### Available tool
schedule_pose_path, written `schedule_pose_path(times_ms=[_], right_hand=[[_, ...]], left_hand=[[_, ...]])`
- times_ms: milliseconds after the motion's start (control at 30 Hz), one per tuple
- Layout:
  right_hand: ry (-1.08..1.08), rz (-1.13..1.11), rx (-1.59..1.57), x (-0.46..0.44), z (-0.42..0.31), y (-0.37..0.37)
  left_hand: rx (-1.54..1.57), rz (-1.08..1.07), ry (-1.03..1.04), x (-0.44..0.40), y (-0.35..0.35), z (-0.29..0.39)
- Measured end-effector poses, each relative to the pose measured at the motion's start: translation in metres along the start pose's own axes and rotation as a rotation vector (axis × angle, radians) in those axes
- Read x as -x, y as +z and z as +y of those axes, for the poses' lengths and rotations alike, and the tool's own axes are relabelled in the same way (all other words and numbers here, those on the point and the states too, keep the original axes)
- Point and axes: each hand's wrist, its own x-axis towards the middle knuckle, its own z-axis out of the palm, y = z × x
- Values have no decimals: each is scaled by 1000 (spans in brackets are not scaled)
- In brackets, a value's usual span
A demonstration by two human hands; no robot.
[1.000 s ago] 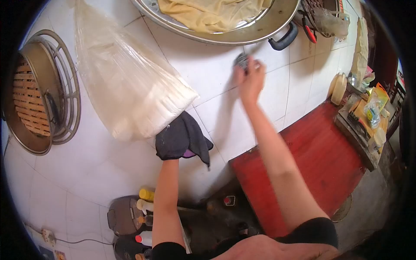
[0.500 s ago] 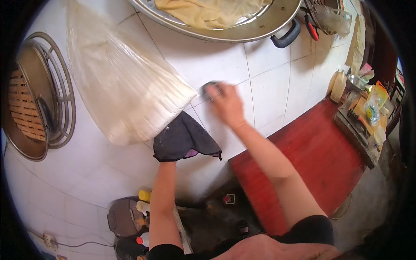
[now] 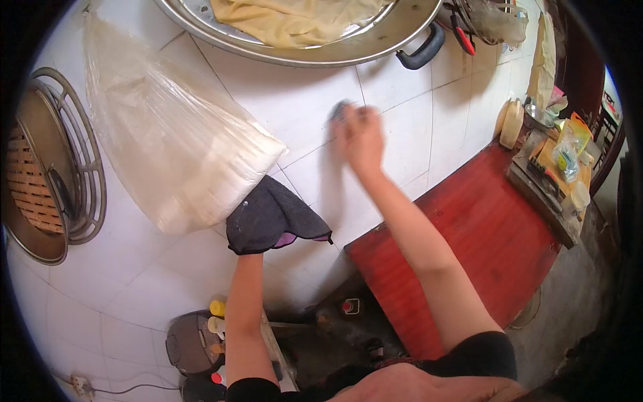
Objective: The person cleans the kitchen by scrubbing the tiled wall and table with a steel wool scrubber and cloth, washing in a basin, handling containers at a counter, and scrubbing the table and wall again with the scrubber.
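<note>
My right hand (image 3: 362,137) is over the white tiled counter (image 3: 395,141), its fingers closed on a small dark grey roundish thing (image 3: 340,110). Motion blurs that thing, and its kind is unclear. A dark grey cloth with purple on its underside (image 3: 271,216) covers my left hand, so the fingers are hidden; only the wrist (image 3: 250,262) and forearm show below it. The cloth touches the lower right edge of a large translucent plastic bag (image 3: 171,127), which holds something pale. Between the cloth and my right hand lies a stretch of tile.
A wide metal pan (image 3: 281,59) with black handles and yellowish cloth is at the top. On the left leans a metal pot with woven slats (image 3: 33,177). A red board (image 3: 462,254) adjoins the counter, with a cluttered wooden shelf (image 3: 549,167) beyond. Bottles and a dark appliance (image 3: 194,342) stand below.
My right hand has moved right and slightly up relative to the bag, carrying the dark thing. The left arm and cloth keep their place against the bag. The whole view has shifted slightly.
</note>
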Motion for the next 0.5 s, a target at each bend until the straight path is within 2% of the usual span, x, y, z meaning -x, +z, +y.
schedule_pose_path(times_ms=[33, 67, 100, 167, 233, 300, 333, 367, 400, 467, 500], right_hand=[[-158, -165, -71, 12, -17, -2], [-217, -189, -109, 10, -16, -3], [-265, -210, -146, 9, -12, -4], [-64, -35, 18, -16, 28, -4], [242, 13, 52, -39, 41, -13], [113, -34, 70, -20, 17, -6], [-85, -9, -16, 3, 8, 7], [-241, -204, -23, 15, -13, 1], [-147, -284, -80, 25, -1, 9], [-48, -212, -39, 15, 23, 1], [-56, -71, 59, -6, 32, -14]], left_hand=[[161, 47, 16, 3, 32, -15], [321, 91, 33, 7, 49, -23], [130, 95, 27, 10, 43, -22], [-239, 128, 9, 7, 26, -10], [-210, 143, 9, 3, 23, -5], [-184, 135, 48, 9, 23, -5], [-168, 140, 73, 9, 24, -6], [-152, 146, 95, 9, 24, -5], [-178, 50, 56, 8, 8, 3], [-239, -123, -14, -4, -36, 23], [242, 14, -67, -5, -5, 11]])
